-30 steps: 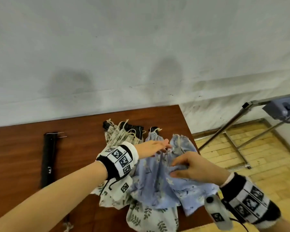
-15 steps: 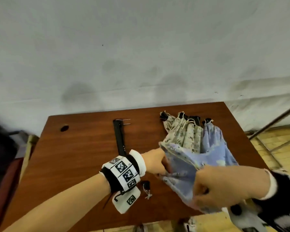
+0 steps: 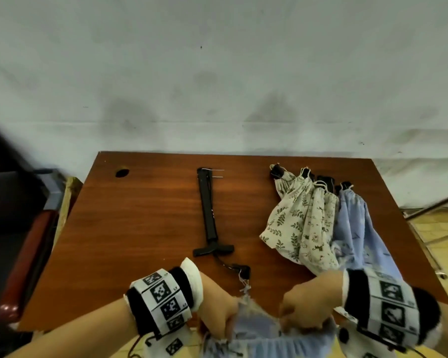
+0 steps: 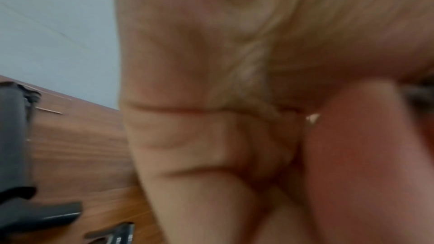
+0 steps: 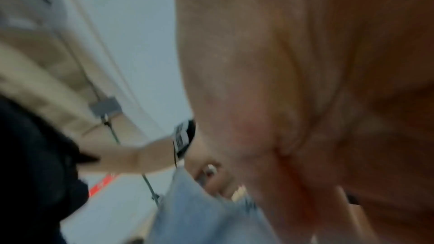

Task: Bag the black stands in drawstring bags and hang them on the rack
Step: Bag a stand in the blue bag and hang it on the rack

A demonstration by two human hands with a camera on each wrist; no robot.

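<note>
A light blue drawstring bag (image 3: 256, 332) is held at the near edge of the table (image 3: 145, 228), its rim gripped by the curled fingers of the left hand (image 3: 217, 311) and the right hand (image 3: 308, 306), one on each side. A black stand (image 3: 208, 215) is laid bare at the table's middle, its T-shaped base toward the near edge. Bagged stands (image 3: 305, 220) in two leaf-print cream bags and one blue bag are piled toward the right edge, black tips showing at the far ends. The wrist views are blurred, mostly skin.
</note>
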